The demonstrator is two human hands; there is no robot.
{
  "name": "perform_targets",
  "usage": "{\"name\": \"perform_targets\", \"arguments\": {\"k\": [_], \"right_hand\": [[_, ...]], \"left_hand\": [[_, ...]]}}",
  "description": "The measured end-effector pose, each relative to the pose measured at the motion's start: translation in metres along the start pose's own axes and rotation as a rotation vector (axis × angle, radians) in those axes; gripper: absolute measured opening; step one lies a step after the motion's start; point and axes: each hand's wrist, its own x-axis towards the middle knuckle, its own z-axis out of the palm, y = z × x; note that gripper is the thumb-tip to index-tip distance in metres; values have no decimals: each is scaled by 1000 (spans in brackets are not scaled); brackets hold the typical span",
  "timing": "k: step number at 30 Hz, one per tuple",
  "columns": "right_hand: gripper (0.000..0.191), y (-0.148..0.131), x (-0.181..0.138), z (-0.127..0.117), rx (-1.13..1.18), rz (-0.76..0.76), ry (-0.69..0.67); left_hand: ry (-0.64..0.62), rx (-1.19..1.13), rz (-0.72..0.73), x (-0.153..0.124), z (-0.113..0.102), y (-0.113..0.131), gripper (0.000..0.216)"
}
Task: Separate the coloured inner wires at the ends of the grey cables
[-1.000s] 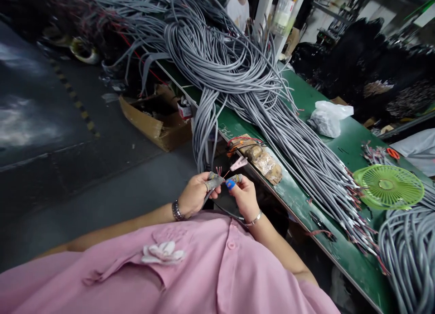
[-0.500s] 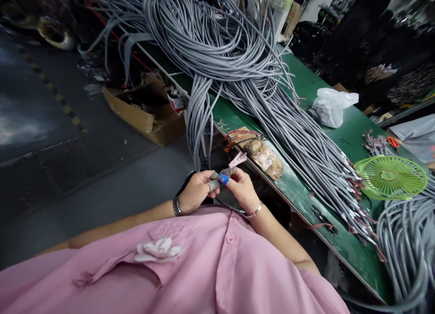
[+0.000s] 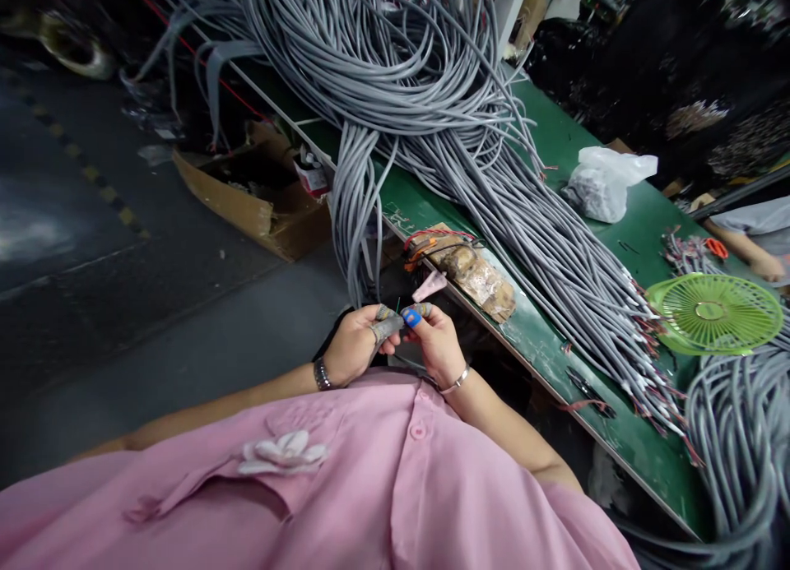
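Observation:
My left hand (image 3: 355, 348) and my right hand (image 3: 437, 341) meet in front of my pink shirt, just off the edge of the green bench (image 3: 543, 155). The left hand's taped fingers pinch the end of a grey cable (image 3: 388, 329). The right hand, with a blue cap on one fingertip, pinches at the same cable end; thin coloured wires barely show there. A big heap of grey cables (image 3: 432, 93) lies across the bench beyond my hands.
A taped brown block with red wires (image 3: 472, 270) sits on the bench edge. A green fan (image 3: 713, 311), a white plastic bag (image 3: 601, 183) and more coiled cable (image 3: 741, 422) lie right. A cardboard box (image 3: 253, 196) stands on the floor. Another person's arm (image 3: 746, 253) shows far right.
My hands have closed together over the cable end, so the spread red wires seen earlier are mostly hidden. The view has tipped down and another person's arm has come in at right.

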Motion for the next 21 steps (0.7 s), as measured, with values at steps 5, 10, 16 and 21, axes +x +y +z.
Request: {"name": "perform_targets", "arguments": {"k": [5,10,16,21], "right_hand": [[29,-2,-5,-1,-31,-39,39],[26,-3,-8,-2,-41,-63,48],[25,-2,-8,-3,-66,-85,56],[25,-2,-9,-4,-61,-104,41]], "left_hand": [[-1,9,8,-3,3,-2,19],[2,-34,36,-4,6,-4,17],[-4,-94,19,-3,6,-3,14],[-10,-115,34,-3,6,-3,11]]}}
